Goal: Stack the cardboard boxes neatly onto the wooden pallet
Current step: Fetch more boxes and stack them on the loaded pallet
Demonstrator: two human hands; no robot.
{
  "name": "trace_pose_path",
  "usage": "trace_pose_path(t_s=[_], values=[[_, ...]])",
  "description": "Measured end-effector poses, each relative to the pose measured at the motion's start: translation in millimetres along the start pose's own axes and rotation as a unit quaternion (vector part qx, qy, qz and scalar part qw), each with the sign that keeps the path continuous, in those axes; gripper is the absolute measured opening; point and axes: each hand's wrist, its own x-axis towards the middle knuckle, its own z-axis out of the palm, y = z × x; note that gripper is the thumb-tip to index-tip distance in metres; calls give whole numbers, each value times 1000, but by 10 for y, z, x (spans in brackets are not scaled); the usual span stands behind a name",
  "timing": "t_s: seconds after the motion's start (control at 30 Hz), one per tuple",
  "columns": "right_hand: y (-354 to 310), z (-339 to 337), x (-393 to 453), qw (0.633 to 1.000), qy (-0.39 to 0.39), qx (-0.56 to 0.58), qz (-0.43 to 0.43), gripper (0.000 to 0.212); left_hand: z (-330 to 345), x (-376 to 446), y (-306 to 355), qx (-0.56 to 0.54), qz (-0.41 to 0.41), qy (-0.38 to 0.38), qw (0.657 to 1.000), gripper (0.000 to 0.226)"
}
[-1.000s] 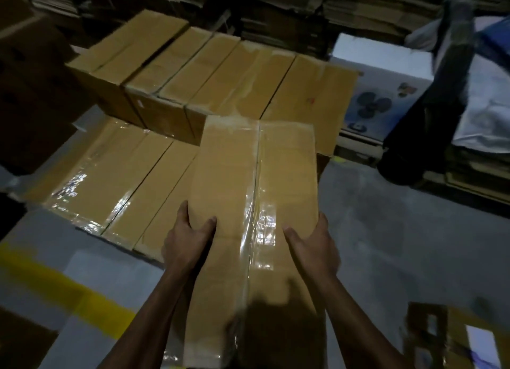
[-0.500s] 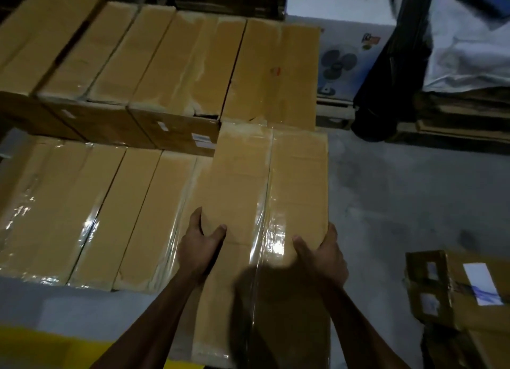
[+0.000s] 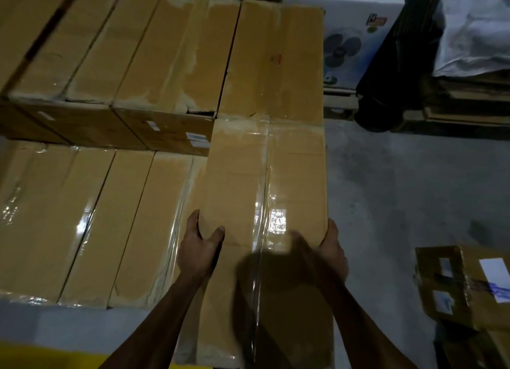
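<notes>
The long brown cardboard box with clear glossy tape along its centre seam (image 3: 265, 203) is being held at the right end of the near row of matching taped boxes (image 3: 91, 219), its long axis running straight away from the person — far end meeting the taller back row of boxes (image 3: 165, 56). The left hand (image 3: 198, 247) is gripping its left edge, thumb curled over the top; the right hand (image 3: 328, 255) is clasping the right edge. Both are sitting equally near — the box is extending forward from them. Grey concrete floor (image 3: 400, 189) is lying rightward.
</notes>
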Motion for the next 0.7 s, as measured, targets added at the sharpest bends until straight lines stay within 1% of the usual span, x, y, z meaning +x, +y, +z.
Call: trace_pose_path(t_s=[0.1,0.27,0.33,0.43,0.53,0.63,0.7], values=[[-14,49,68,1000,-1,-4,2,124,46,103,-13,-13,-5,10,1000,65],[73,118,201,1000,-7,-6,-4,129,135,170,-3,23,1,28,999,62],[106,132,242,1000,-14,-13,-11,124,134,192,-47,23,9,21,999,65],[149,129,281,999,-17,-22,-24,107,120,209,-82,-2,18,-1,1000,74],[200,114,176,999,-4,-26,-26,100,64,187,-98,-21,12,-25,999,73],[307,120,-83,999,-6,-47,-13,95,-36,103,-157,-6,-7,-58,998,77],[415,113,-309,998,-17,-67,7,92,-132,-49,-198,17,-7,-77,997,74]])
